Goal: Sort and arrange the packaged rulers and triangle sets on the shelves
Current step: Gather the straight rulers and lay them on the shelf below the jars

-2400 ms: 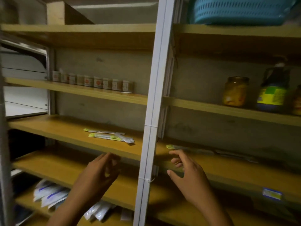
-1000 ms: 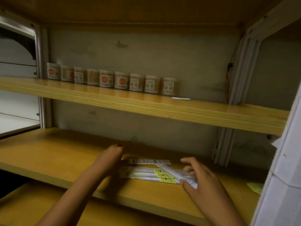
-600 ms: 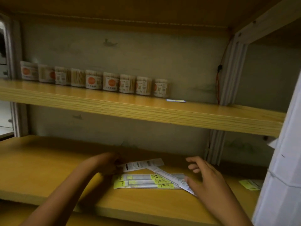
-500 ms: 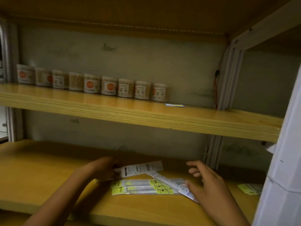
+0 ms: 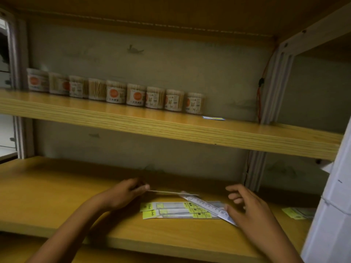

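Two yellow-labelled ruler packs [image 5: 176,210] lie flat side by side on the wooden shelf [image 5: 57,196]. A white packaged ruler [image 5: 208,205] lies diagonally across their right ends. My left hand [image 5: 123,194] pinches the left end of a thin white pack [image 5: 167,192], lifted edge-on just above the shelf. My right hand [image 5: 247,207] hovers at the right, fingers loosely spread, its thumb at the diagonal ruler's lower end. Another yellow-labelled pack [image 5: 296,213] lies further right, partly hidden by a white post [image 5: 334,205].
The shelf above carries a row of several round toothpick tubs [image 5: 133,94] and a small flat card [image 5: 213,118]. A white metal upright [image 5: 254,171] stands at the back right. An orange cable [image 5: 258,99] hangs beside it.
My left hand has lifted the white pack off the shelf and turned it edge-on. The view moved in closer to the shelf; my right hand stays by the diagonal ruler.
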### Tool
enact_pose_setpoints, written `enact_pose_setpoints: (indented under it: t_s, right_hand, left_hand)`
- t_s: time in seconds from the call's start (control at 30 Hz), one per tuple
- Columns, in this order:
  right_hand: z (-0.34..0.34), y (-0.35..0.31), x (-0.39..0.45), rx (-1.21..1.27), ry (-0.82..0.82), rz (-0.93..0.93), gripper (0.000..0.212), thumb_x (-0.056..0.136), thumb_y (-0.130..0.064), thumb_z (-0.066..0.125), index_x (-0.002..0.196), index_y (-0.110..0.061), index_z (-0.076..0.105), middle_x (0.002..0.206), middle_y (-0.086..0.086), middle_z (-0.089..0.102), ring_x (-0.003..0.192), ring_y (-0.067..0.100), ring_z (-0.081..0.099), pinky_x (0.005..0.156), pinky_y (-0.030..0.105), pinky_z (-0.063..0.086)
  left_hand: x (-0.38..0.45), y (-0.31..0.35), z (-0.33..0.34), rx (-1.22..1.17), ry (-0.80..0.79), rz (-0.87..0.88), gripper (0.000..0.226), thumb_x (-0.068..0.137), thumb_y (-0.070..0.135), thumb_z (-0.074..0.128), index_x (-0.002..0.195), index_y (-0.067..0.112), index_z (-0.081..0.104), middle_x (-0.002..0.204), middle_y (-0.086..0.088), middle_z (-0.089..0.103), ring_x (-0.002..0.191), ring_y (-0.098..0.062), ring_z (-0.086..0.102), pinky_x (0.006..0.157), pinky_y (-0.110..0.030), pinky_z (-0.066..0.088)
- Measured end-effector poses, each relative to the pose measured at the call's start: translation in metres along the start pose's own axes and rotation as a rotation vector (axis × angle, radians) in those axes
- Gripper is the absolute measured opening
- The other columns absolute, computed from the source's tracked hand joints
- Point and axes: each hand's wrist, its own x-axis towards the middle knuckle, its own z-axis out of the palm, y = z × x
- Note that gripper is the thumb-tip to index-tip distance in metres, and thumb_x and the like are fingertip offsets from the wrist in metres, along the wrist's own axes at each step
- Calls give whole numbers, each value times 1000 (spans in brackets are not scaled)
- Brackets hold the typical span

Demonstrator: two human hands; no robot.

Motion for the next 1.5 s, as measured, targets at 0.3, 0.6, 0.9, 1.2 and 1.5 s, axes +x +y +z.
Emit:
enact_pose_setpoints:
  t_s: [0.3, 0.6, 0.9, 1.2, 1.5]
  right_hand:
    - [9, 17, -7, -186, -160, 162, 23, 84, -42, 70, 98, -42, 51, 103, -18, 52, 104, 5, 51, 90, 26, 45]
    - [18, 9, -5, -150, -87, 258, 27, 74, -27, 82, 85, -34, 58, 93, -12, 55, 89, 8, 53, 75, 27, 48]
    - [18, -3, -24, 105, 92, 179, 21, 84, -12, 73, 85, -30, 63, 89, -14, 65, 82, 2, 60, 58, 15, 42]
    - [-43, -3, -88, 448, 265, 127, 19, 84, -16, 73, 93, -32, 67, 97, -23, 65, 90, -2, 59, 56, 5, 49]
    - [-165, 81, -181, 648, 292, 58, 24, 81, 5, 71, 95, -15, 67, 93, -3, 75, 89, 9, 71, 69, 16, 56]
  left_hand:
    - [-17, -3, -13, -145, 269, 41, 28, 85, 15, 70, 107, 30, 60, 107, 12, 62, 96, -5, 60, 73, -16, 50]
    - [-43, 2, -18, -749, 446, -2, 13, 85, 7, 66, 97, 4, 67, 79, -16, 73, 63, -14, 68, 54, -17, 53]
    - [-73, 16, -5, -889, 472, -40, 20, 92, 2, 53, 98, 10, 70, 93, -9, 75, 79, -24, 72, 61, -22, 56]
    - [-116, 94, 9, -819, 486, 145, 21, 87, 18, 65, 106, 15, 72, 87, -11, 68, 73, -22, 51, 74, -32, 46]
    - [-161, 236, 113, -812, 481, 201, 19, 84, 14, 67, 101, 19, 74, 94, -8, 73, 80, -17, 65, 74, -33, 52]
